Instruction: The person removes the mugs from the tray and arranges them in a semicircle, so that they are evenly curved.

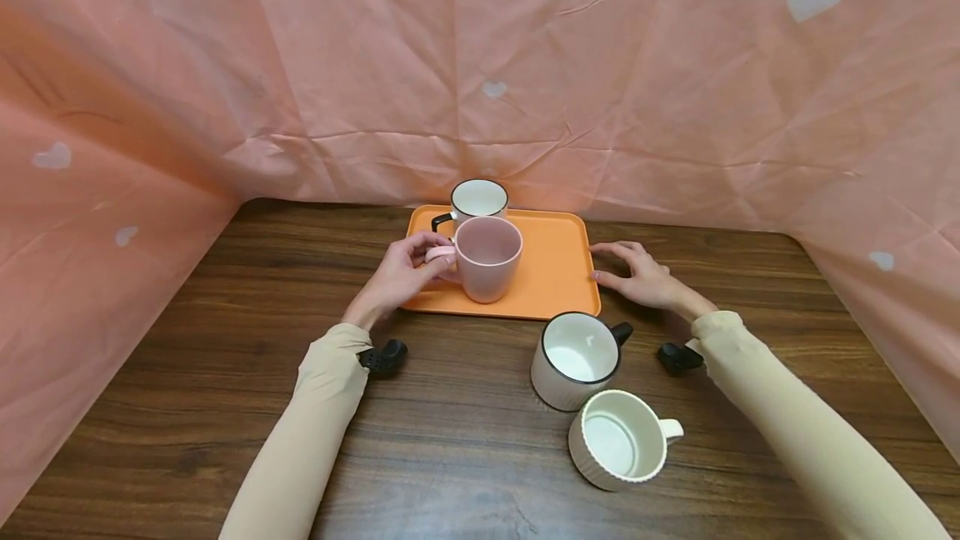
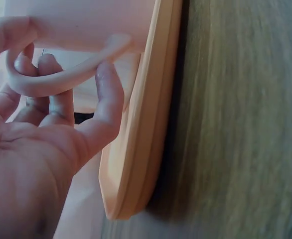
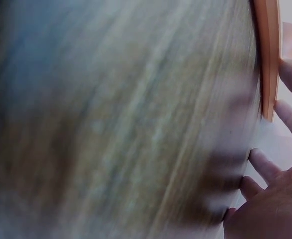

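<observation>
My left hand [image 1: 401,273] pinches the handle [image 2: 51,83] of a pink mug [image 1: 486,277] between thumb and fingers. The mug is upright over the left half of an orange tray [image 1: 558,261]. Just behind it stands a white mug [image 1: 480,198] with a black rim and black handle, partly hidden by the pink one. At the tray's right edge, my right hand [image 1: 637,277] has its fingers spread and loosely bent, with thumb and index fingertips right at the rim. The right wrist view shows its other fingertips [image 3: 255,158] down near the tabletop.
In front of the tray's right corner stands a second white mug [image 1: 573,361] with a black rim. A cream ribbed cup [image 1: 618,440] sits close to it, nearer me. The dark wooden table [image 1: 450,440] is enclosed by pink cloth [image 1: 375,65] with white hearts.
</observation>
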Demonstrator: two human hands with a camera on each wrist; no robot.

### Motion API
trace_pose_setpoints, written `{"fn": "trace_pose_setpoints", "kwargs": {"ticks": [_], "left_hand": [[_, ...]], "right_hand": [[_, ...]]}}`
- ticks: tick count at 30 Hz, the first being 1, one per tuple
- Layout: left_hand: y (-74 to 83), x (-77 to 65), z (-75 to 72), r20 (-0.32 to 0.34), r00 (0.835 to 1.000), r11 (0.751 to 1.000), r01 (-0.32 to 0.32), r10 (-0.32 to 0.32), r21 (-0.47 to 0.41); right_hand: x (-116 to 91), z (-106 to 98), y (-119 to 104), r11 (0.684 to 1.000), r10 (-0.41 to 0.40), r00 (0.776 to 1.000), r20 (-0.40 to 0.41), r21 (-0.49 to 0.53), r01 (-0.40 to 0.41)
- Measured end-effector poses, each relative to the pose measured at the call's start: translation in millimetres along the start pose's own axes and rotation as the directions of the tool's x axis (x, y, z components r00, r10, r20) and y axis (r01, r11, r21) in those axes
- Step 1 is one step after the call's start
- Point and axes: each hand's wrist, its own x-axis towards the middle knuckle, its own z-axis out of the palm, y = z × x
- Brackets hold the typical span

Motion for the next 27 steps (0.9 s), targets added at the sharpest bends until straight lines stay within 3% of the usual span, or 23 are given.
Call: {"fn": "trace_pose_setpoints", "kwargs": {"ticks": [6, 14, 27], "left_hand": [[0.8, 0.3, 8.7, 0.011, 1.0, 1.0, 0.012, -0.012, -0.019], [-0.4, 2.3, 18.6, -0.053, 0.995, 0.996, -0.085, 0.084, -0.018], [5.3, -3.3, 19.0, -0.09, 0.99, 0.994, -0.104, 0.105, 0.014]], "right_hand": [[1, 0, 3, 1.0, 0.003, 1.0, 0.001, -0.001, -0.003], [2, 2, 2, 1.0, -0.004, 1.0, -0.006, 0.0, 0.004], [1, 1, 3, 1.0, -0.009, 1.0, -0.005, -0.003, 0.009]]}}
